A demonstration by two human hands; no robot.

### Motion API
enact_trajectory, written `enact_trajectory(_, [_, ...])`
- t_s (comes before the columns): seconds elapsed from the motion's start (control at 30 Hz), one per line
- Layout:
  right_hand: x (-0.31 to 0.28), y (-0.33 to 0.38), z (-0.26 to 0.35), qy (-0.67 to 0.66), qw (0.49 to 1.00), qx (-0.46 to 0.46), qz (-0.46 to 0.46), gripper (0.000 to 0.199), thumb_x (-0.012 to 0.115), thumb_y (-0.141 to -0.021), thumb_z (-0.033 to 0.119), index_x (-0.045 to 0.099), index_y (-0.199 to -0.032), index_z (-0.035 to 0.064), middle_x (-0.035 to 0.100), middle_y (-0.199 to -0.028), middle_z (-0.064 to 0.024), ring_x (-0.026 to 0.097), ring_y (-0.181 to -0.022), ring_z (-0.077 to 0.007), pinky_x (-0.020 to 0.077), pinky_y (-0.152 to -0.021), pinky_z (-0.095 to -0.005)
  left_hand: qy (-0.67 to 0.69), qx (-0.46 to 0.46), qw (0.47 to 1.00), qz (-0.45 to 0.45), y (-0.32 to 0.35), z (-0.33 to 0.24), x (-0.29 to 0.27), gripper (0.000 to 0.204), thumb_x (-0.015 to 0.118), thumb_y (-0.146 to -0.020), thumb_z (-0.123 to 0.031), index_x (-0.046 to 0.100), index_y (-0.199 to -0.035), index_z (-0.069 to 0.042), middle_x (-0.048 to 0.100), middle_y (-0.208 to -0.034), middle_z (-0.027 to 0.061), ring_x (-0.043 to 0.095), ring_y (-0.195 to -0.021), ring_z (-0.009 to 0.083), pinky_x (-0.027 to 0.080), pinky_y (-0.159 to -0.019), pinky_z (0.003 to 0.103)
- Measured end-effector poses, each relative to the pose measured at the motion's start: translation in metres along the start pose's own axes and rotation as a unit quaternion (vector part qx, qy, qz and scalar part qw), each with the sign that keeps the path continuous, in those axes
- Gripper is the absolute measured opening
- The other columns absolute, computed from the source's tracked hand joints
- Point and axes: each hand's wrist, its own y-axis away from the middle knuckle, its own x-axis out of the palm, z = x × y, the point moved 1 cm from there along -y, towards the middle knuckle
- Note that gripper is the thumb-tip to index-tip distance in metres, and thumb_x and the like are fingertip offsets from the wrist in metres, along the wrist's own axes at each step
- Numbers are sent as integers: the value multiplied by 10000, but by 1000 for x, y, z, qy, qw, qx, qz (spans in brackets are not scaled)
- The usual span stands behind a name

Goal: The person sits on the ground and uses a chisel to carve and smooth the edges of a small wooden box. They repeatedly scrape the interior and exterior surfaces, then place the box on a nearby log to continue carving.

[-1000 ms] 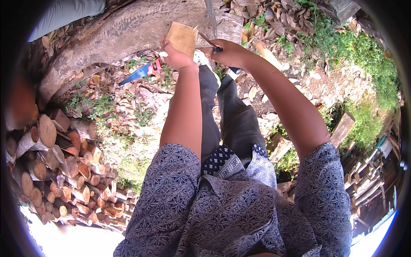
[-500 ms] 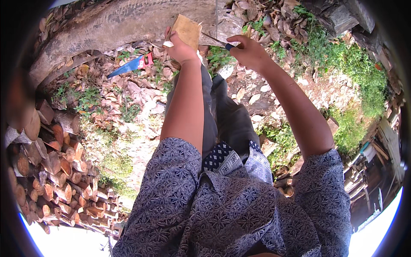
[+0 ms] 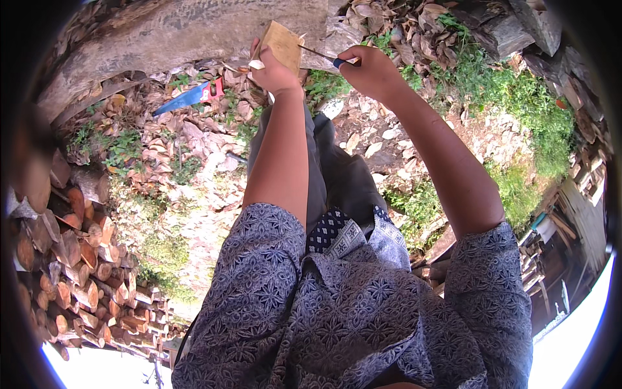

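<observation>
Leaf litter (image 3: 201,139) and log (image 3: 188,32): tool (image 3: 316,52) tip reaching block (image 3: 284,42)

Left hand (image 3: 275,74) is gripping the wooden block, fingers closed around its left side, before the log. Right hand (image 3: 369,71) is curling around the tool's dark blue handle (image 3: 339,63). Versus 0.5 s ago, the tip is lying closer, overlapping the block's right edge; contact unclear. Edge work is probably starting.

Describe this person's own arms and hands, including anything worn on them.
The left sleeve and right sleeve are loose and short, ending around the elbows, with a pale floral pattern on dark blue. Below them, the left forearm and right forearm are bare. The left hand and right hand wear no gloves, and no watch shows on either wrist.
</observation>
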Motion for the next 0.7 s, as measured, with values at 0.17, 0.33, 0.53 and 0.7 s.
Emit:
enact_trajectory(0.17, [2,-5,-1,39,998,-37,-23,366,653,-878,267,717,-1176,64,713,-833,-114,681,-721,-212,528,-707,-354,7,7,1000,5,-5,7,-2,477,536,-944,-241,565,-1368,-26,602,-1313,139,605,-1169,275,483,-988,398])
enact_trajectory(0.33, [-4,0,12,15,1000,3,6,342,649,-884,258,717,-1152,57,722,-842,-122,698,-745,-219,539,-722,-357,-45,14,999,8,-3,7,-4,516,512,-949,-300,540,-1417,-87,579,-1361,126,582,-1228,276,466,-1012,416])
enact_trajectory(0.53, [0,-5,20,24,999,-14,-18,324,640,-848,241,728,-1099,56,738,-889,-174,726,-815,-307,562,-784,-393,-41,4,999,26,0,6,-8,531,485,-959,-305,517,-1442,-84,570,-1379,130,575,-1247,286,458,-1034,421])
enact_trajectory(0.7, [2,0,10,22,1000,0,-8,333,635,-843,246,741,-1119,93,752,-931,-164,737,-888,-308,564,-855,-392,24,-5,999,34,1,4,-4,476,509,-962,-227,519,-1396,-32,572,-1327,150,590,-1184,281,470,-1005,397])
